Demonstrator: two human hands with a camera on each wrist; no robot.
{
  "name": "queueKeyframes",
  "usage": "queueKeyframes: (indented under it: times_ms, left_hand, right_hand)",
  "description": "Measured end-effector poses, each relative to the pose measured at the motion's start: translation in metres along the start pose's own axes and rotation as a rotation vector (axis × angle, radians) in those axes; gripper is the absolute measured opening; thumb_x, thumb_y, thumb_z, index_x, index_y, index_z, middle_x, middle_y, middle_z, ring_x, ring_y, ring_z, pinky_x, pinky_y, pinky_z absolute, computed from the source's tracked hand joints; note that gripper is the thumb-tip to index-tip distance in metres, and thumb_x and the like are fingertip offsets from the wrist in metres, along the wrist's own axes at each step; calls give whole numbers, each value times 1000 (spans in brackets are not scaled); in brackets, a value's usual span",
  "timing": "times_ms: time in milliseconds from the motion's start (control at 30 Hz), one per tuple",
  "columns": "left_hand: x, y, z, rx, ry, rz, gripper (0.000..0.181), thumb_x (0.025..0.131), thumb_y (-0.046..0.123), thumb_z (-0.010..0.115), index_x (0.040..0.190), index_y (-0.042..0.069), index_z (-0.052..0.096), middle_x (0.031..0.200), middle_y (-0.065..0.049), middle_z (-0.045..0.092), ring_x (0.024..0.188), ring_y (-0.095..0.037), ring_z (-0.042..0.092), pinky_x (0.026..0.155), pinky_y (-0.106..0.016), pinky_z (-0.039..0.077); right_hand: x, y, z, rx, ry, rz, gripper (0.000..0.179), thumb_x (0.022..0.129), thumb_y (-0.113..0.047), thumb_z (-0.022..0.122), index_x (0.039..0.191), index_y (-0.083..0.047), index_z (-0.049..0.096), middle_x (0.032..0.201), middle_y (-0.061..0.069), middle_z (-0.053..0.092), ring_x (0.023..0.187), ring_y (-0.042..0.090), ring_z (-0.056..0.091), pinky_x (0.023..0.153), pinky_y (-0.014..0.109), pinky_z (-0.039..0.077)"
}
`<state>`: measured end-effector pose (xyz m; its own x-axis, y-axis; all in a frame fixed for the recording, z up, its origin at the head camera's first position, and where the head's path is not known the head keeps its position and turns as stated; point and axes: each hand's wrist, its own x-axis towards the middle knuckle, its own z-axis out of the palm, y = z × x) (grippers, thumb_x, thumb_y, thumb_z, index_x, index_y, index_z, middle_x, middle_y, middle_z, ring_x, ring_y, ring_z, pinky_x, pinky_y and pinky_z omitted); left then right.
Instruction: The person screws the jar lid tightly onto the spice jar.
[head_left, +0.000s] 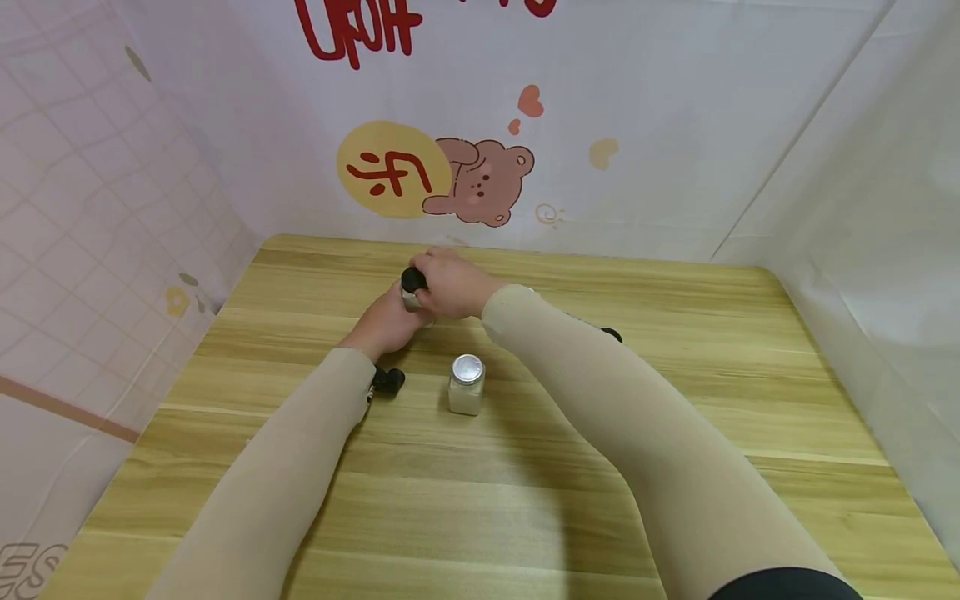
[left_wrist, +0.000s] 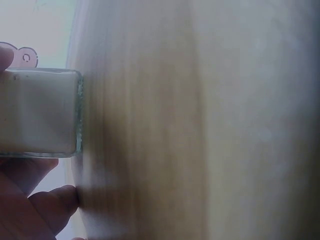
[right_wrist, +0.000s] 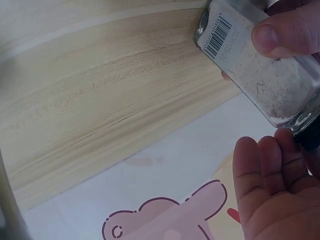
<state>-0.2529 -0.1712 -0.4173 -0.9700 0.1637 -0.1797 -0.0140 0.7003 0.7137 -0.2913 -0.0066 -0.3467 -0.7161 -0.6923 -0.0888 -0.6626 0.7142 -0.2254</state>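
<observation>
While the left hand (head_left: 392, 320) gripped a square-sided clear glass jar (right_wrist: 272, 85) of pale, crumbly powder over the wood-grained table (head_left: 465, 517), the right hand (head_left: 456, 283) pinched its round black lid (head_left: 412, 279); a silver-capped jar (head_left: 466, 387) stood nearby.

Soft shadows cross the table (head_left: 420, 517), which is blurred in the left wrist view.

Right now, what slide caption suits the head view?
Left hand holds a glass jar; right hand grips its black cap; silver-lidded jar stands nearby.
</observation>
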Motion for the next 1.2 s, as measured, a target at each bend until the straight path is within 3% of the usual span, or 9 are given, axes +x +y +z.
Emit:
queueKeyframes:
  times_ms: [433,633,900,1200]
  left_hand:
    - [2,-2,1,1,-7,10,83,99,44,62,166,15,24,164,-15,44,150,-38,44,125,-56,34]
    - [2,-2,2,-5,-12,2,82,99,46,62,167,17,25,165,-14,43,152,-36,42,126,-56,33]
    - [2,-2,1,-6,-19,40,76,99,41,60,164,18,29,161,-10,48,142,-33,50,122,-54,38]
    - [1,-1,0,-1,-10,24,79,101,47,60,166,18,26,163,-12,45,146,-35,48,124,-55,36]
  right_hand:
    - [-2,1,1,25,25,31,44,107,-35,59,136,-2,57,130,12,62,117,23,58,105,36,49]
    - [0,2,4,108,31,75,45,105,-42,62,127,-3,59,119,9,65,107,21,59,98,35,50]
    - [0,0,1,239,-6,83,63,105,-38,61,154,-2,46,149,15,59,132,23,60,116,36,46]
    - [-2,-2,1,244,-28,125,47,109,-35,57,145,-5,53,139,11,65,124,21,63,113,37,49]
